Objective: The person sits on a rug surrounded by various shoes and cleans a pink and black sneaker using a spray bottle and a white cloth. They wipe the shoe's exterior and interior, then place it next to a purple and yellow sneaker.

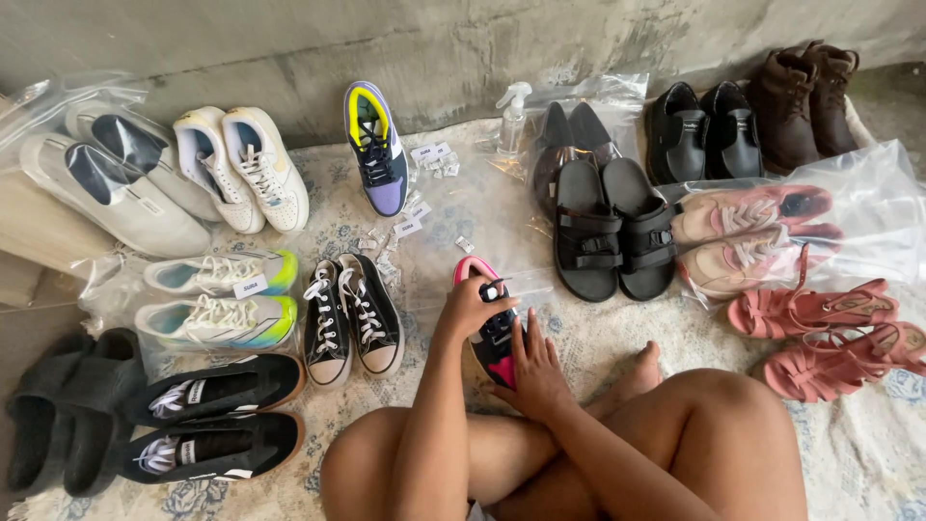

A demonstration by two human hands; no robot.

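I sit cross-legged on a patterned rug with a black sneaker with a pink heel (494, 340) on the rug in front of my shins. My left hand (470, 307) grips its top near the pink heel, fingers curled around the collar and a small black-and-white part. My right hand (537, 371) lies against the shoe's right side, fingers spread, holding it steady. A clear plastic bag (529, 284) lies just beyond the shoe.
Shoes ring the rug: black canvas sneakers (351, 318), white-green sneakers in a bag (220, 299), black gum-soled sneakers (217, 415), white sneakers (246, 166), a purple-yellow high-top (376, 147), black sandals (615, 227), pink sandals (830, 328). A spray bottle (513, 116) and small white labels (410, 220) lie behind.
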